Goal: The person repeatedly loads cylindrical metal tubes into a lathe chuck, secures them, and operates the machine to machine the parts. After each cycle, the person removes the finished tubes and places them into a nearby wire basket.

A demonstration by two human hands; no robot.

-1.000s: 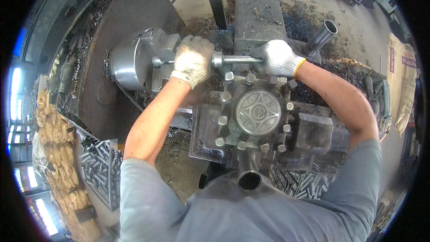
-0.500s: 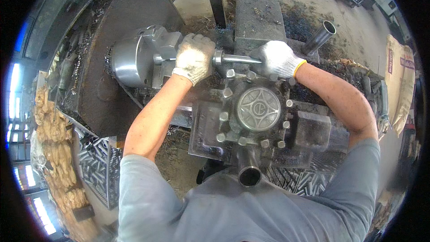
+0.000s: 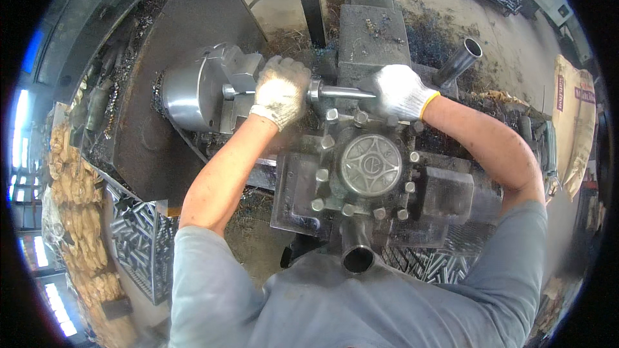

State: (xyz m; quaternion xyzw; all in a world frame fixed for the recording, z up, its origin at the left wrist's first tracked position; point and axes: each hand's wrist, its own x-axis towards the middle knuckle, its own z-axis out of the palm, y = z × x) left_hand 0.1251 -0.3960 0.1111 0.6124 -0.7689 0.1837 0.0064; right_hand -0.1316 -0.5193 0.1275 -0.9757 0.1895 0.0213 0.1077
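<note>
Head view, left grip (image 3: 282,90) curled round rod (image 3: 342,92), right grip (image 3: 400,92) beside tip (image 3: 369,95), hold unclear

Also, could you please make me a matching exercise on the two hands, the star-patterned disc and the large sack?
Column one:
1. left hand
2. right hand
3. star-patterned disc
4. large sack

Column two:
A. beige, toward the right edge of the view
B. in a glove with a yellow edge at the wrist
C. ringed by square-headed bolts
D. closed around the metal bar

Right pairs: 1-D, 2-B, 3-C, 4-A.
</note>
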